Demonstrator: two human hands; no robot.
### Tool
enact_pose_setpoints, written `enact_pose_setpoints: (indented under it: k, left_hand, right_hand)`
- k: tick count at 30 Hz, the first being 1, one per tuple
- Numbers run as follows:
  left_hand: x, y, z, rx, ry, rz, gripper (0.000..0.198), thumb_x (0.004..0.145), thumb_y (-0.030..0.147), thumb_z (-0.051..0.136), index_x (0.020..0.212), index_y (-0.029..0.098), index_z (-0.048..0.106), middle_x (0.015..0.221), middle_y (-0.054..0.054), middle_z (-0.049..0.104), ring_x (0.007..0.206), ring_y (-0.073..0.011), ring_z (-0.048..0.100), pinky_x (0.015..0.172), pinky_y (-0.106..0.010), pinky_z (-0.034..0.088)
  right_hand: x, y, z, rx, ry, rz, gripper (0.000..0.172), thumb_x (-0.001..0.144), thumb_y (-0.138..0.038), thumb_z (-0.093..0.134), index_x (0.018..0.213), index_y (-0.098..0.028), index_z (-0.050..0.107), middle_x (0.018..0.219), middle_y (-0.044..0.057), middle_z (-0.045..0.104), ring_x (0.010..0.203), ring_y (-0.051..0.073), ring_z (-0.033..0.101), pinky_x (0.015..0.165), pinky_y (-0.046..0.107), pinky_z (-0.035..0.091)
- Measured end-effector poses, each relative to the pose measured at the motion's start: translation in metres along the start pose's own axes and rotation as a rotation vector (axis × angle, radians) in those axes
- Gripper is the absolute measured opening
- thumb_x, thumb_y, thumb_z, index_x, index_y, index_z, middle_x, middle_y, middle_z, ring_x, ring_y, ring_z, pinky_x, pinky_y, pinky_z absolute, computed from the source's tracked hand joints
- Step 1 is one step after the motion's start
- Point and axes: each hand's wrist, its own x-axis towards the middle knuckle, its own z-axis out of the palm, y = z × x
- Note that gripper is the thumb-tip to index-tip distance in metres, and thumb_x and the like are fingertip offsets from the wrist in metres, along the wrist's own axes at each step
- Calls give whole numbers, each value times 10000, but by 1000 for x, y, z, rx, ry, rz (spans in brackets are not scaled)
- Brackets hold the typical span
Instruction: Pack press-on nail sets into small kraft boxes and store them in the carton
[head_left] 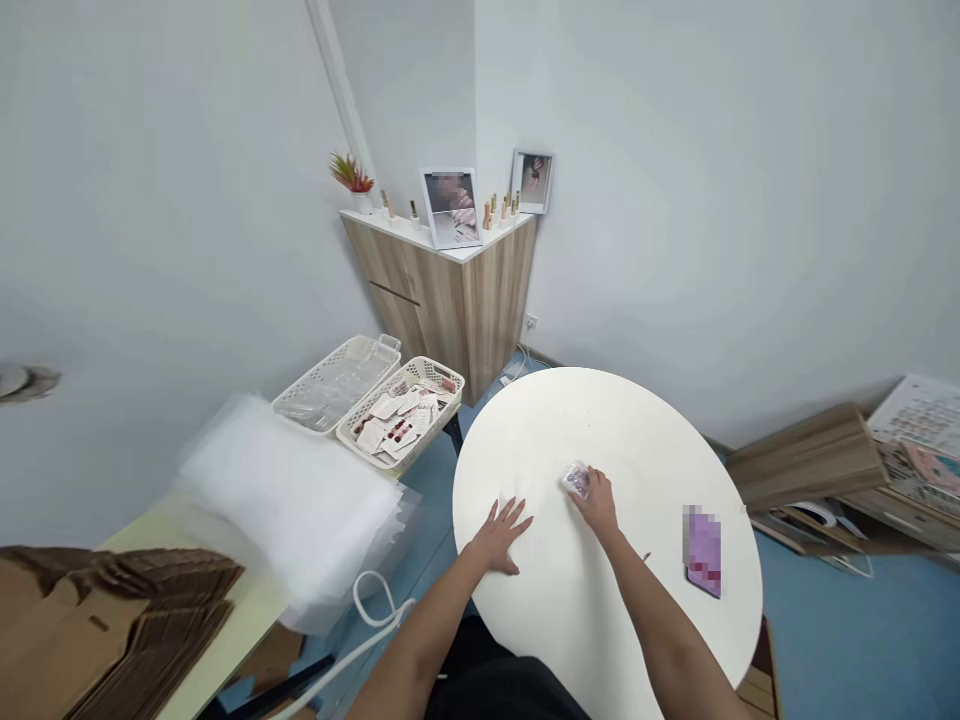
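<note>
Packet (pixel 576 480), small, clear, with pinkish contents too small to make out. It sits mid-tabletop at the fingertips of the right hand, well apart from the rim.

1. Cardboard flats (pixel 112 610): brown, stacked, nearest at lower left.
2. Left hand (pixel 496 535): flat on the tabletop (pixel 570 620), fingers spread wide, holding nothing, near the left rim.
3. Right hand (pixel 600 505): fingers curled over the near edge of the Packet, gripping it. I cannot tell whether it is lifted or resting on the surface.
4. Phone (pixel 703 552): purple, lying right of the right forearm, close to the rim.
5. Plastic sheets (pixel 285 500): translucent heap, left of the tabletop.
6. Card basket (pixel 448 378): holds small printed cards. Just beside it is a clear-tray basket (pixel 382 345).
7. Corner cabinet (pixel 487 300): farthest, bearing frames and small bottles.

Handling note, my judgement: I would pinch lightly at the edges rather than press on the clear face, since thin plastic probably flexes or scuffs. The flat left hand gives me a brace, and working over the middle means a slip lands on the tabletop, not the floor.
</note>
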Motion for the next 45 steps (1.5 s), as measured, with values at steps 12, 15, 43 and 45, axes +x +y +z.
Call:
enact_pose_setpoints:
  k: [12,15,43,45]
  left_hand:
    - [-16,12,2,89,176,61,713,800,350,646,1437,223,350,1552,-146,314,1443,-283,262,1177,-526,85]
    - [-25,17,11,64,233,25,573,841,260,584,1385,220,408,1510,-134,396,1403,-268,350,1164,-508,173]
    - [-49,35,-19,-288,76,-78,127,768,180,517,862,217,595,880,-16,650,829,-182,607,712,-260,436]
    - [-42,31,-25,-302,79,-109,119,782,207,510,851,215,606,826,-9,652,785,-175,609,670,-248,430]
  right_hand:
    - [-43,-59,18,47,-338,-183,705,752,-240,645,1401,-177,376,1370,165,490,1260,315,464,1052,478,417]
    - [-50,-55,14,7,-351,-149,709,741,-207,630,1402,-176,375,1388,161,483,1283,309,451,1070,467,400]
    - [-173,-78,-42,88,-333,152,184,835,-182,446,918,-216,606,948,50,659,900,201,606,780,292,448]
    - [-155,-73,-46,167,-361,294,179,866,-280,453,838,-225,621,858,29,678,819,191,628,725,278,448]
